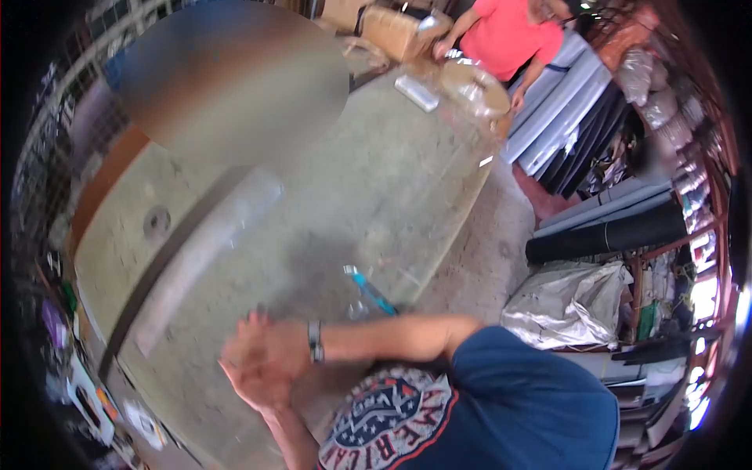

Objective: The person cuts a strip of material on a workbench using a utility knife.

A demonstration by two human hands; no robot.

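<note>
My right hand (288,348), with a band at its wrist, meets my left hand (254,382) over the near part of the table (376,172). They overlap, palm against palm or nearly so, with fingers stretched out and somewhat blurred. Nothing is visible in either hand. Close to my right forearm lies a turquoise tool (372,291), perhaps a cutter. Beyond my hands, a long pale translucent strip (200,262) lies beside a dark strip (160,270).
A person in a red shirt (513,35) stands at the far side near a round cardboard-coloured piece (475,90). A white object (417,92) lies on the table. Long rolls (607,235) and a silvery sack (568,301) are at the right. A blurred patch hides the upper left.
</note>
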